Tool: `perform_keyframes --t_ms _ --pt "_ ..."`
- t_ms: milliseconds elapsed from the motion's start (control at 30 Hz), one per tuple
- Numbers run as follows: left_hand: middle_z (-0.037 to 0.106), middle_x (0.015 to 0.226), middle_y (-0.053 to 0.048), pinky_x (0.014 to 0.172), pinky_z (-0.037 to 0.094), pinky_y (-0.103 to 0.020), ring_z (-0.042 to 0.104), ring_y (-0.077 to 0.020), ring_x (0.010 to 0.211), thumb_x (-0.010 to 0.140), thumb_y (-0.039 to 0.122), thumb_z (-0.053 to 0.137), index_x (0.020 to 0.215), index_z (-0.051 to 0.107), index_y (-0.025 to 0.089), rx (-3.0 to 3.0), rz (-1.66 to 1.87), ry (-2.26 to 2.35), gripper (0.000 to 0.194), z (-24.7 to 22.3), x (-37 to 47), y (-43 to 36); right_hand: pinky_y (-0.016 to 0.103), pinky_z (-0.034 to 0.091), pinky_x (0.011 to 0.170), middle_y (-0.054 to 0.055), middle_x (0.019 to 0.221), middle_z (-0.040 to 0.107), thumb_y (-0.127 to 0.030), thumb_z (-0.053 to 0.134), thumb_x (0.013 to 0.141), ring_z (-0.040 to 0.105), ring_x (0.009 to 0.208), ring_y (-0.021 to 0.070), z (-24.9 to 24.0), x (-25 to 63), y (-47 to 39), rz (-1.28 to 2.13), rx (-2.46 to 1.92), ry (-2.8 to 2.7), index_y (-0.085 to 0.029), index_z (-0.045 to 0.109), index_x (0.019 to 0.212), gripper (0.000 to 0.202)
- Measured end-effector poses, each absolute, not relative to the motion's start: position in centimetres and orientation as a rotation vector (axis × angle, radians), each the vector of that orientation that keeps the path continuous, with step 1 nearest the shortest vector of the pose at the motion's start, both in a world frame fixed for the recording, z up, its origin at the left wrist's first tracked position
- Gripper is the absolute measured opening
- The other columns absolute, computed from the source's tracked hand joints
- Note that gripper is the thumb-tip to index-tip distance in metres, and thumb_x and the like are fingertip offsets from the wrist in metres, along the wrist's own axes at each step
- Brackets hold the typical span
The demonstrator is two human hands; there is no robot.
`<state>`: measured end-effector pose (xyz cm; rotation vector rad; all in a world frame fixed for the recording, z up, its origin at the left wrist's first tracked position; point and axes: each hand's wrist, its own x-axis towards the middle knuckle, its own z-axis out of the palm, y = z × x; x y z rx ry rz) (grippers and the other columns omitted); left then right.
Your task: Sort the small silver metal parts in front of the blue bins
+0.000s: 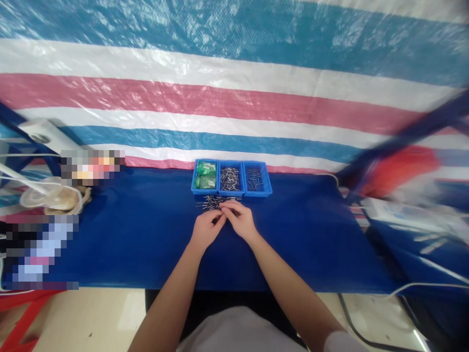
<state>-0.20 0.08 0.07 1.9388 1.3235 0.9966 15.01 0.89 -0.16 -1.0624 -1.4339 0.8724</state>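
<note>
My left hand (207,229) and my right hand (240,219) meet at the fingertips over the blue table (293,234). Both have their fingers pinched together; whatever is between them is too small or hidden to make out. Just beyond the fingers lies a loose pile of thin metal pins (209,202), rivet-like in shape, partly covered by my right hand. Behind it stand three joined blue bins: the left bin (193,186) holds green-and-clear packets (206,168), the middle bin (230,192) many metal pins, and the right bin (268,186) a thinner layer of them.
A striped plastic sheet (234,102) hangs behind the table. On the left are a white cylinder (54,137), a clear container (40,195) and blurred-out items. At the right edge stand a blurred red bag (403,168), a white box (403,215) and cables.
</note>
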Motion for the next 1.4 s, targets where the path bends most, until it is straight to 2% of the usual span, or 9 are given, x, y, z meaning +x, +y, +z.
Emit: perform_keyframes --t_ms 167,333,467,667,867,1167,1400 --pt "0.060 0.061 0.004 0.059 0.043 -0.022 0.054 -0.0093 0.055 0.088 0.041 0.060 0.089 0.067 0.022 1.775 1.150 1.483 0.020 -0.53 -0.18 -0.11 0.032 0.058 0.074 0.006 0.095 0.073 -0.032 0.065 0.089 0.069 0.085 0.0188 -0.31 15.17 1.02 0.805 -1.186 -1.461 -0.025 0.077 0.103 0.020" --pt "0.068 0.071 0.003 0.064 0.049 -0.021 0.063 -0.0101 0.061 0.089 0.039 0.060 0.108 0.065 0.024 1.691 1.163 1.436 0.024 -0.85 -0.18 -0.03 0.031 0.057 0.071 0.004 0.086 0.074 -0.027 0.069 0.086 0.069 0.078 0.0183 -0.34 15.22 0.98 0.694 -1.147 -1.544 -0.024 0.079 0.089 0.011" --pt "0.070 0.076 0.000 0.065 0.052 -0.023 0.065 -0.0117 0.065 0.090 0.041 0.058 0.101 0.067 0.022 1.680 1.166 1.437 0.024 -0.75 -0.25 0.13 0.031 0.057 0.068 0.002 0.082 0.075 -0.030 0.073 0.083 0.069 0.072 0.0178 -0.08 15.22 0.88 0.700 -1.167 -1.542 -0.024 0.077 0.085 0.007" --pt "0.069 0.073 0.000 0.066 0.050 -0.024 0.065 -0.0129 0.066 0.093 0.044 0.053 0.098 0.067 0.022 1.688 1.132 1.442 0.026 -0.43 -0.35 0.10 0.032 0.059 0.071 0.003 0.088 0.077 -0.035 0.075 0.080 0.071 0.077 0.0198 -0.12 15.18 0.92 0.752 -1.184 -1.469 -0.023 0.077 0.086 0.014" --pt "0.067 0.069 0.001 0.064 0.046 -0.023 0.064 -0.0125 0.064 0.095 0.043 0.050 0.094 0.063 0.021 1.693 1.127 1.516 0.026 -0.52 -0.41 0.18 0.032 0.058 0.071 0.003 0.088 0.076 -0.032 0.075 0.081 0.066 0.067 0.0161 0.19 15.04 0.83 0.734 -1.167 -1.517 -0.023 0.076 0.089 0.011" --pt "0.064 0.063 0.003 0.062 0.047 -0.022 0.060 -0.0104 0.056 0.094 0.044 0.051 0.092 0.062 0.020 1.593 1.224 1.529 0.027 -0.53 -0.42 0.23 0.033 0.058 0.073 0.004 0.091 0.075 -0.025 0.070 0.085 0.068 0.074 0.0172 0.11 15.09 0.93 0.674 -1.112 -1.526 -0.024 0.077 0.088 0.007" --pt "0.064 0.066 0.003 0.062 0.049 -0.022 0.061 -0.0103 0.058 0.092 0.044 0.055 0.103 0.063 0.021 1.571 1.210 1.499 0.027 -0.48 -0.36 0.17 0.033 0.058 0.084 0.004 0.095 0.076 -0.024 0.067 0.088 0.071 0.088 0.0191 -0.10 15.21 1.04 0.672 -1.115 -1.502 -0.024 0.077 0.091 0.011"
